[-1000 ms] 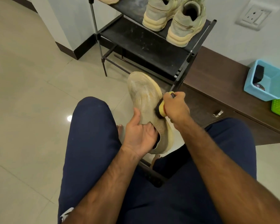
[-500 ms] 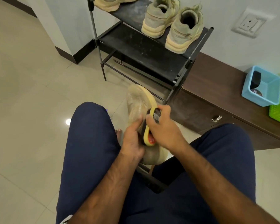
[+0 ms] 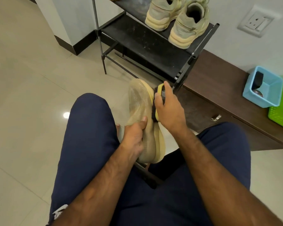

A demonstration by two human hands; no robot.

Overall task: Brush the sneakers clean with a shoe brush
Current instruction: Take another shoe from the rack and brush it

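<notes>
While the left hand [image 3: 134, 134] reaches forward between the knees, its fingers curl round the middle of the sneaker [image 3: 142, 115], thumb lying along the upper, toe pointing away toward the shoe rack [image 3: 147, 44]. Beside it the right hand [image 3: 167, 110] grips the shoe brush [image 3: 158, 95] (yellow-backed, dark bristles), fingers wrapped over its back, bristles pressed against the sneaker's sole edge near the toe. Two more sneakers [image 3: 178, 20] sit on the rack.

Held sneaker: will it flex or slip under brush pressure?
Upper probably gives: the sneaker looks like thin mesh knit. Likely light: only the left hand grips it. Sole side seems firmer; the right hand presses the brush there.
</notes>
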